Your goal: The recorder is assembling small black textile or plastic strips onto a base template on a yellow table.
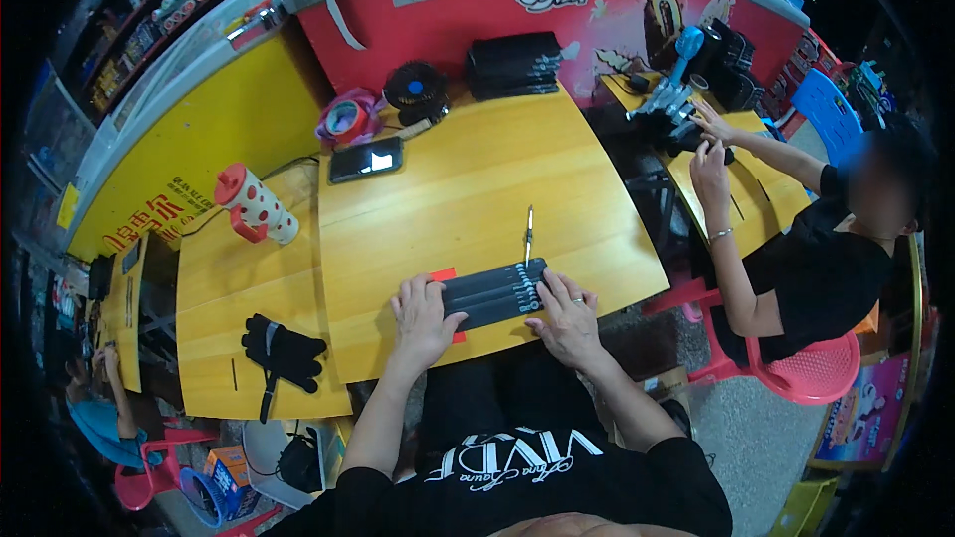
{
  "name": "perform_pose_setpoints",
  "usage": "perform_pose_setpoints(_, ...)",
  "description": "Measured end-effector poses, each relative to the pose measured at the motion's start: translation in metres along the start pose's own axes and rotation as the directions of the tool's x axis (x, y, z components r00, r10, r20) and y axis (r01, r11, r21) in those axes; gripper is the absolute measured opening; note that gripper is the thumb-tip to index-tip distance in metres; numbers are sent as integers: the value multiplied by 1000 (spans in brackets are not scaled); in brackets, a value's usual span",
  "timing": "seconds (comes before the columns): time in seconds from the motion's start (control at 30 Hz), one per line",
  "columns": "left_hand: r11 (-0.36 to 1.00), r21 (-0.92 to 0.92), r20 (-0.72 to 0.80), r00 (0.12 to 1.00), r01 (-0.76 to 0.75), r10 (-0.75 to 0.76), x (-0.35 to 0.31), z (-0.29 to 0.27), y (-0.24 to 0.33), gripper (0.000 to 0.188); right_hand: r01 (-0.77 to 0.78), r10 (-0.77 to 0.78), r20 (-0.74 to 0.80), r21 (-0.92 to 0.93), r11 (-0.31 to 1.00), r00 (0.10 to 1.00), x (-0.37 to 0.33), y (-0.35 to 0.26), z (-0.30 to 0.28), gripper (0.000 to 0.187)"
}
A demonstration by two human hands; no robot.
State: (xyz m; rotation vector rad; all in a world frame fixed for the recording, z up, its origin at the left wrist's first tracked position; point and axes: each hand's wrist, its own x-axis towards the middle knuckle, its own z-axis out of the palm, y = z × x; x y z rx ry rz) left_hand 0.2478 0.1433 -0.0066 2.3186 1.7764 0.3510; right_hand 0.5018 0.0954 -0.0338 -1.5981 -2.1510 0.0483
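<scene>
A flat black bundle [484, 295], apparently folded fabric in overlapping strips, lies near the front edge of the yellow wooden table. White print runs down its right end. My left hand [426, 318] grips its left end, thumb along the near side. At the opposite end, my right hand [565, 318] holds the edge with bent fingers. Red pieces [444, 274] stick out beside my left hand, partly hidden by the bundle. Just beyond the bundle's far right corner lies a thin metal tool [529, 231], perhaps tweezers or small snips.
Black gloves [284, 353] and a polka-dot tumbler [257, 204] are on the left table. Farther back are a phone [365, 160], red tape [345, 119], a small fan [416, 89] and a black stack [512, 65]. Right, a person [796, 268] handles dark items at another table.
</scene>
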Motion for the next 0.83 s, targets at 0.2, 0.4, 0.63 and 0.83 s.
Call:
perform_pose_setpoints(0.2, 970, -204, 203, 975, 136, -94, 45, -11, -23, 46, -28, 40, -81, 152, 988, 996, 2, 8, 7, 47)
perform_pose_setpoints(0.4, 909, -323, 258, 949, 263, -182, 50, -11, -17, 30, -22, 43, -161, 129, 991, 986, -2, 8, 8, 46)
perform_pose_setpoints(0.63, 971, -90, -283, 940, -223, 190, 1, -3, 32, 14, -15, 41, -214, 122, 992, 976, -2, 6, 3, 43)
perform_pose_setpoints(0.83, 802, 73, -171, 785, -592, 595, -53, -28, 113, 14, 3, 16, -193, 100, 995, 981, -4, 12, 17, 41)
